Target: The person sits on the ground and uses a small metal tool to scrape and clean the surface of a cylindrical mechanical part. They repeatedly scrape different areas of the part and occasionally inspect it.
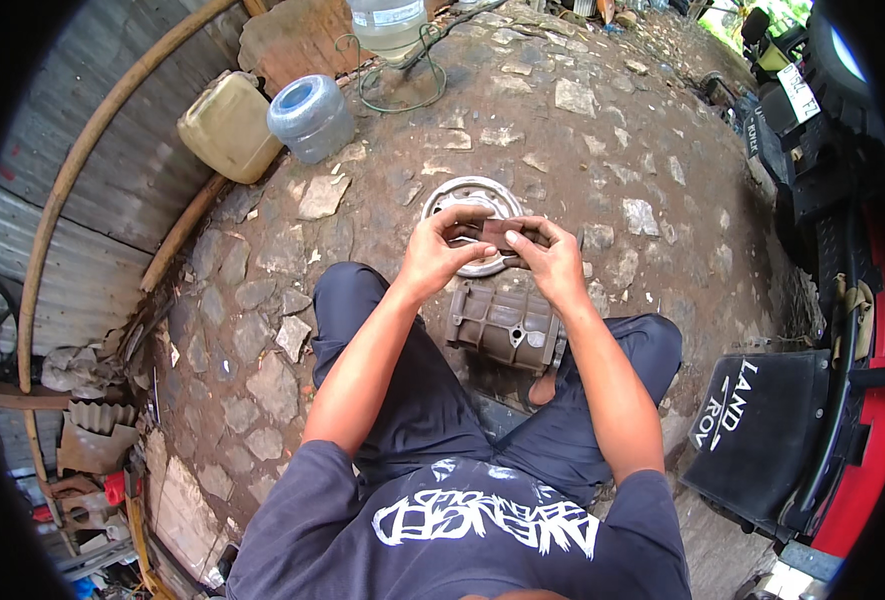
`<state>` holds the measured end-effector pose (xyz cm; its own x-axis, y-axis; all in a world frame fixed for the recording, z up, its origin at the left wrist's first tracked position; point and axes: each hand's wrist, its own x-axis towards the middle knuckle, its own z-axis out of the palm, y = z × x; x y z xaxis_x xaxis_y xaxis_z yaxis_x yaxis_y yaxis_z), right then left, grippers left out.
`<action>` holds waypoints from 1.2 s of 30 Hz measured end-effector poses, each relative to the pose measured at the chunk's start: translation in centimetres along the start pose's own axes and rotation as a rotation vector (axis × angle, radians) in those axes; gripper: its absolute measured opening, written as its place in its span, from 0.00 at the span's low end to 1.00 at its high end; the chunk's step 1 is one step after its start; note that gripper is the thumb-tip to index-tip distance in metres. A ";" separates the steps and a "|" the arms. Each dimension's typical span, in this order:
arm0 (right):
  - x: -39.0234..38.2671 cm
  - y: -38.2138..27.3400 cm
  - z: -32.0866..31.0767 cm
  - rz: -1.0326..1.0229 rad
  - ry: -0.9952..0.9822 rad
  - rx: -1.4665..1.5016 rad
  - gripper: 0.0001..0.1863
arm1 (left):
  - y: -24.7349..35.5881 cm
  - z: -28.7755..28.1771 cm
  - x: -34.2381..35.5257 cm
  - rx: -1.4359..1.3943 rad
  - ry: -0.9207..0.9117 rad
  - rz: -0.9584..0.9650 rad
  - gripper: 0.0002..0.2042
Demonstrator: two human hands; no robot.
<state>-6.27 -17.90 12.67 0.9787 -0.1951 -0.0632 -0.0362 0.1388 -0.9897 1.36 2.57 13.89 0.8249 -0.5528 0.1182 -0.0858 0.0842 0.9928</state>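
Between my two hands is a small, flat, reddish-brown piece (500,233) that looks like folded sandpaper. My right hand (550,262) pinches it, thumb on top and fingers behind. My left hand (432,250) is curled at its left edge, thumb and fingertips against it; the other fingers are partly hidden. Beneath both hands lies a pale round steel wheel rim (442,195) on the ground. Closer to me, between my knees, sits a greasy ribbed metal housing (502,325) with bolt lugs, and neither hand touches it.
Uneven stone paving (562,135) surrounds me. At the far left stand a yellowish jerrycan (227,125) and a clear blue water jug (312,120), near a green wire stand (402,102). A corrugated metal wall (102,150) is on the left. A red vehicle with a black mudflap (757,430) is at right.
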 end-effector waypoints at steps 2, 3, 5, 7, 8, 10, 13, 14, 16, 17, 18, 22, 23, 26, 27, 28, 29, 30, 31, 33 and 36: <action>0.0 -0.2 0.0 -0.023 0.008 0.064 0.17 | 1.2 0.3 -0.1 -0.044 0.034 -0.093 0.29; -0.1 -0.7 0.1 -0.010 0.013 0.078 0.14 | 1.6 0.3 -0.2 -0.094 0.041 -0.132 0.28; -0.3 -1.6 0.3 0.046 -0.003 0.176 0.15 | 1.4 0.5 -0.3 -0.215 0.083 -0.201 0.24; -0.3 -2.0 0.7 -0.029 0.037 -0.012 0.15 | 0.4 0.5 -0.2 -0.147 0.094 -0.274 0.23; -0.2 -2.0 0.9 -0.133 0.084 -0.248 0.16 | 0.0 0.5 -0.2 -0.112 0.099 -0.311 0.23; 0.2 -1.2 0.4 -0.194 0.088 -0.396 0.16 | 0.2 1.0 0.1 -0.069 0.085 -0.270 0.18; 0.6 -0.5 -0.3 0.105 -0.008 0.123 0.16 | 0.3 1.1 0.6 -0.038 0.073 -0.260 0.16; 0.7 -0.3 -0.5 0.045 -0.039 0.058 0.16 | 0.5 1.0 0.6 -0.043 0.077 -0.258 0.16; 1.2 -0.1 -1.4 -0.074 -0.101 -0.082 0.15 | 0.6 1.2 0.6 -0.061 0.087 -0.251 0.16; 1.3 0.2 -1.6 -0.108 -0.076 -0.137 0.16 | 0.6 1.3 0.8 -0.044 0.091 -0.266 0.16; 1.0 -0.3 -1.2 -0.129 -0.037 -0.198 0.17 | 0.7 1.3 0.7 -0.050 0.091 -0.249 0.16; 0.5 -1.4 -0.6 -0.155 0.029 -0.282 0.14 | 0.7 1.5 0.9 -0.036 0.086 -0.205 0.15; 0.4 -1.5 -0.7 -0.146 0.030 -0.310 0.13 | 0.5 1.4 0.8 -0.045 0.083 -0.209 0.14; 0.2 -1.5 -0.4 -0.156 0.080 -0.322 0.11 | 0.2 1.5 0.8 -0.053 0.092 -0.230 0.13; 0.1 -1.4 -0.1 -0.166 0.103 -0.312 0.10 | 0.2 1.5 0.7 -0.051 0.100 -0.238 0.12; -0.1 -1.4 0.2 -0.229 0.133 -0.380 0.10 | 0.0 1.5 0.7 -0.044 0.107 -0.232 0.12; -0.3 -1.4 0.6 -0.292 0.162 -0.448 0.10 | -0.4 1.4 0.7 -0.037 0.114 -0.226 0.12; -0.4 -1.5 0.9 -0.359 0.188 -0.519 0.10 | -0.5 1.4 0.9 -0.032 0.125 -0.215 0.11; -0.6 -1.5 1.3 -0.443 0.213 -0.560 0.08 | -0.6 1.4 0.8 -0.055 0.149 -0.230 0.12; -1.0 -1.2 1.7 -0.567 0.201 -0.694 0.09 | -0.7 1.5 0.7 -0.100 0.199 -0.259 0.12; -0.9 -0.4 2.3 -0.682 0.215 -0.750 0.12 | -1.2 1.1 0.7 -0.256 0.206 -0.315 0.13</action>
<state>-6.67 -15.55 13.44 0.7841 -0.1849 0.5924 0.3238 -0.6925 -0.6447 1.43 1.11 12.80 0.8847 -0.4103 -0.2211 0.3066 0.1552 0.9391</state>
